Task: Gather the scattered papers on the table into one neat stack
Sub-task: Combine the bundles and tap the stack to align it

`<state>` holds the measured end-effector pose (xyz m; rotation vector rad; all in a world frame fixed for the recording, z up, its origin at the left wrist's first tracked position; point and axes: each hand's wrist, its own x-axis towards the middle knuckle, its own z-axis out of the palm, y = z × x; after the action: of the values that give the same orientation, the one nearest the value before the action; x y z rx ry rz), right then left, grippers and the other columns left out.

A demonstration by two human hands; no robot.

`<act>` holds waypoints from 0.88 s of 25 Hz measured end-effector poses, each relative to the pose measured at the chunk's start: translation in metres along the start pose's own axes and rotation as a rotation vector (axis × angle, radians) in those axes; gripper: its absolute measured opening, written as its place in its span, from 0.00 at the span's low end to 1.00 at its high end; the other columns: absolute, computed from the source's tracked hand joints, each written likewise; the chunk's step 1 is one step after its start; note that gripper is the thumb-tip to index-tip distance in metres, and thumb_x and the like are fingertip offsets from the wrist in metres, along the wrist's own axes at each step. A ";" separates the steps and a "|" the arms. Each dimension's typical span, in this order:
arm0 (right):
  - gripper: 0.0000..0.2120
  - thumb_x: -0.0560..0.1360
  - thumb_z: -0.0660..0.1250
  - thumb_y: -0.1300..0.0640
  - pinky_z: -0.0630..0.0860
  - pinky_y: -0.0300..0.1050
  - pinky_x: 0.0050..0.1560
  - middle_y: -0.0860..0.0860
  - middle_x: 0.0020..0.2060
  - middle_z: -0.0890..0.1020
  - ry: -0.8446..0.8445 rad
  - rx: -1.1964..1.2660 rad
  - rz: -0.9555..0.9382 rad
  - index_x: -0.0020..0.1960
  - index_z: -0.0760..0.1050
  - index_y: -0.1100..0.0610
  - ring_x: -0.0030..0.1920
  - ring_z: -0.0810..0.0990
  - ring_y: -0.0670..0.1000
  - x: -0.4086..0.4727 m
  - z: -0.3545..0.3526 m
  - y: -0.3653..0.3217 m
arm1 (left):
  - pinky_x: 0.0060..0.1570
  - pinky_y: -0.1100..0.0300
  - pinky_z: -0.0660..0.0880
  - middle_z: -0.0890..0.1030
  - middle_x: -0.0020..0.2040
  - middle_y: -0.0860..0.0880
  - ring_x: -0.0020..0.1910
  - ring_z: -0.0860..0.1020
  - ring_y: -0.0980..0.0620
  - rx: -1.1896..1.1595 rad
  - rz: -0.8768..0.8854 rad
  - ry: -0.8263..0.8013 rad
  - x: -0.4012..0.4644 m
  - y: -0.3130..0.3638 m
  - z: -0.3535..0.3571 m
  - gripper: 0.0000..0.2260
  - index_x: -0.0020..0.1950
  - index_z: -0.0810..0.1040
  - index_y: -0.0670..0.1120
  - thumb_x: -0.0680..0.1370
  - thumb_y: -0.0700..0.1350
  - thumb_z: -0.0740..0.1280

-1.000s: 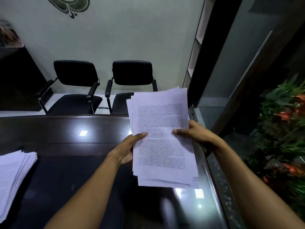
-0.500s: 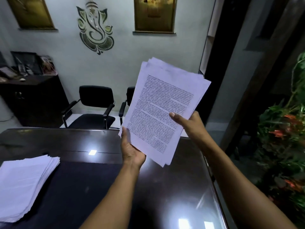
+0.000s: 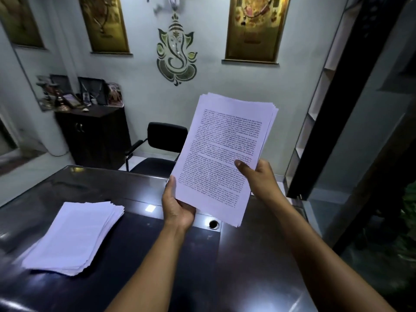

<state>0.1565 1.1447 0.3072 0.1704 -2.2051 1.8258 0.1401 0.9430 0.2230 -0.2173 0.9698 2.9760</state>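
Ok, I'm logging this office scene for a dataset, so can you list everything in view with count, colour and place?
held sheaf of papers: one, white with printed text, raised above the table's far edge
stack of papers: one, white, lying on the table at left
table: one, dark and glossy, foreground
office chair: one seen, black, behind the table
cabinet: one, dark wood, left against the wall, small framed items on top
framed pictures: three, gold, on the wall
Ganesha wall decal: one, green, centre wall
plants: green, far right
left hand: grips the sheaf's lower corner
right hand: thumb on the sheaf's front
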 end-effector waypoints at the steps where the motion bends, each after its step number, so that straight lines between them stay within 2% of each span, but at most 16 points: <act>1: 0.12 0.82 0.67 0.58 0.80 0.52 0.61 0.47 0.58 0.85 -0.020 0.006 0.025 0.64 0.80 0.54 0.58 0.85 0.49 0.005 0.014 0.000 | 0.54 0.49 0.80 0.84 0.58 0.44 0.55 0.82 0.43 0.038 -0.003 0.004 0.004 0.019 -0.019 0.21 0.66 0.80 0.45 0.79 0.56 0.67; 5: 0.10 0.81 0.67 0.61 0.80 0.50 0.60 0.43 0.50 0.87 -0.175 0.038 0.158 0.56 0.82 0.49 0.52 0.86 0.46 0.019 0.097 0.004 | 0.49 0.53 0.78 0.82 0.58 0.43 0.52 0.83 0.44 0.233 -0.093 0.012 0.018 0.106 -0.106 0.25 0.69 0.78 0.42 0.77 0.56 0.67; 8: 0.08 0.81 0.68 0.60 0.81 0.51 0.57 0.47 0.53 0.87 -0.309 -0.029 0.270 0.58 0.82 0.54 0.53 0.87 0.51 0.020 0.166 0.018 | 0.61 0.43 0.77 0.83 0.62 0.42 0.60 0.82 0.40 0.471 -0.205 0.002 0.019 0.161 -0.163 0.21 0.69 0.79 0.42 0.81 0.54 0.66; 10: 0.09 0.81 0.68 0.57 0.82 0.48 0.49 0.48 0.53 0.87 -0.389 -0.096 0.331 0.60 0.82 0.56 0.52 0.87 0.52 0.017 0.228 0.031 | 0.62 0.43 0.78 0.84 0.62 0.42 0.61 0.82 0.40 0.637 -0.189 0.014 0.022 0.197 -0.207 0.15 0.67 0.80 0.43 0.83 0.47 0.66; 13: 0.08 0.81 0.68 0.57 0.82 0.48 0.46 0.51 0.51 0.87 -0.414 -0.066 0.419 0.58 0.82 0.57 0.50 0.87 0.54 0.007 0.316 0.062 | 0.55 0.50 0.81 0.86 0.57 0.47 0.56 0.84 0.44 0.825 -0.120 0.150 0.027 0.236 -0.270 0.11 0.64 0.81 0.44 0.83 0.42 0.65; 15: 0.08 0.81 0.68 0.57 0.82 0.51 0.48 0.55 0.52 0.87 -0.431 -0.061 0.473 0.57 0.81 0.59 0.50 0.86 0.57 -0.005 0.363 0.085 | 0.44 0.59 0.81 0.86 0.53 0.49 0.50 0.85 0.49 0.862 -0.104 0.263 0.026 0.249 -0.309 0.10 0.61 0.82 0.43 0.83 0.39 0.64; 17: 0.07 0.80 0.67 0.59 0.80 0.45 0.43 0.53 0.51 0.86 -0.461 -0.087 0.523 0.57 0.80 0.58 0.48 0.85 0.53 -0.021 0.399 0.107 | 0.37 0.63 0.79 0.86 0.51 0.49 0.44 0.84 0.52 0.933 -0.115 0.352 0.025 0.259 -0.346 0.08 0.59 0.82 0.44 0.83 0.38 0.64; 19: 0.09 0.79 0.68 0.59 0.77 0.42 0.41 0.51 0.53 0.86 -0.507 -0.113 0.571 0.59 0.81 0.56 0.49 0.85 0.51 -0.035 0.429 0.131 | 0.41 0.60 0.79 0.86 0.52 0.49 0.47 0.84 0.51 1.024 -0.154 0.378 0.028 0.266 -0.381 0.08 0.56 0.82 0.47 0.83 0.38 0.64; 22: 0.13 0.78 0.68 0.58 0.83 0.50 0.51 0.49 0.56 0.86 -0.564 -0.174 0.603 0.62 0.82 0.54 0.54 0.85 0.52 -0.041 0.462 0.162 | 0.48 0.55 0.80 0.85 0.51 0.52 0.51 0.84 0.47 1.103 -0.199 0.401 0.039 0.270 -0.419 0.08 0.53 0.82 0.51 0.82 0.40 0.65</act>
<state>0.0917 0.7225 0.0651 -0.0304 -3.0579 2.0379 0.1439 0.4776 0.0415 -0.7958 2.2371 1.8418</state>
